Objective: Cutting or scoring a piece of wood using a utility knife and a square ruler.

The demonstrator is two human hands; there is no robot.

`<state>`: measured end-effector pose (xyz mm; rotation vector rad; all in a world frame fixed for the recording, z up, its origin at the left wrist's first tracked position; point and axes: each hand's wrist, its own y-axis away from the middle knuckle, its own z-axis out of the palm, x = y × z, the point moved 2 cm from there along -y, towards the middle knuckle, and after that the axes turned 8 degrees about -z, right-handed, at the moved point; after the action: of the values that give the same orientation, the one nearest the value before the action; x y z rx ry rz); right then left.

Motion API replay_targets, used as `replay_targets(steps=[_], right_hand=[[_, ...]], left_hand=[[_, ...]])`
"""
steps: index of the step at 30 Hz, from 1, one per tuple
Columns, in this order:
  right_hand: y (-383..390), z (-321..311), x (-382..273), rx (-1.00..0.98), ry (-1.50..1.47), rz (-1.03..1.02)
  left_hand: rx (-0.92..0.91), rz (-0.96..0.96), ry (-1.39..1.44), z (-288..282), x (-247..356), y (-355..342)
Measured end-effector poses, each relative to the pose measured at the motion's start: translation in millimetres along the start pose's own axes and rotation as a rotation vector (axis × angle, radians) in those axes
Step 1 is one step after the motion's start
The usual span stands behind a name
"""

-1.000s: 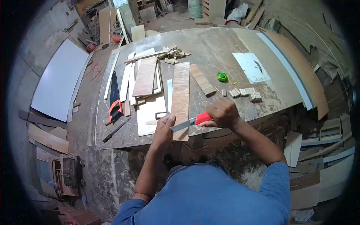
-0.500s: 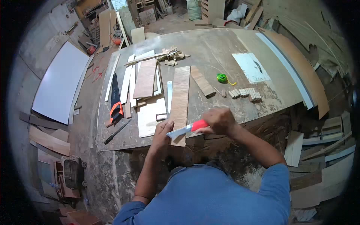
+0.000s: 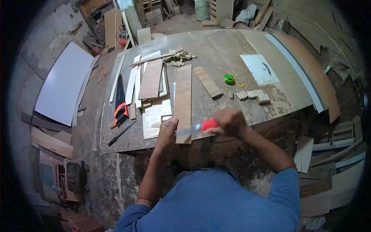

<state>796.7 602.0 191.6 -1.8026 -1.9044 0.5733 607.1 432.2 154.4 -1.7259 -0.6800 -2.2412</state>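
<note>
A long brown wooden board (image 3: 183, 94) lies lengthwise on the worktable, its near end at the table's front edge. My left hand (image 3: 167, 130) grips the board's left edge close to that end, fingers bent. In my right hand (image 3: 230, 120) is a handsaw (image 3: 209, 124) with a red handle, its fist closed round the grip. The metal blade crosses the board near its end and points toward my left hand; motion smears it, so its teeth cannot be made out.
Left on the table (image 3: 208, 46) are a black-and-orange handsaw (image 3: 120, 102), a dark rod (image 3: 121, 133) and stacked boards (image 3: 150, 81). Toward the right sit a shorter board (image 3: 207, 82), a green tape measure (image 3: 229, 79), small wood blocks (image 3: 257, 95) and a white sheet (image 3: 259, 69).
The board appears slightly higher and further left, its angle a little straighter. My right hand and the saw have shifted slightly right, and the blade is now blurred across the board.
</note>
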Motion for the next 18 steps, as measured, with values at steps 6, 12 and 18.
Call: replay_targets(steps=[6, 12, 18], right_hand=[[14, 8, 39, 0.026, 0.054, 0.204], [21, 1, 38, 0.016, 0.041, 0.262], [9, 0, -5, -0.053, -0.058, 0.004]], left_hand=[[-0.065, 0.054, 0.093, 7, 1, -3], [0.019, -0.029, 0.133, 7, -4, -11], [0.002, 0.01, 0.024, 6, 9, -22]])
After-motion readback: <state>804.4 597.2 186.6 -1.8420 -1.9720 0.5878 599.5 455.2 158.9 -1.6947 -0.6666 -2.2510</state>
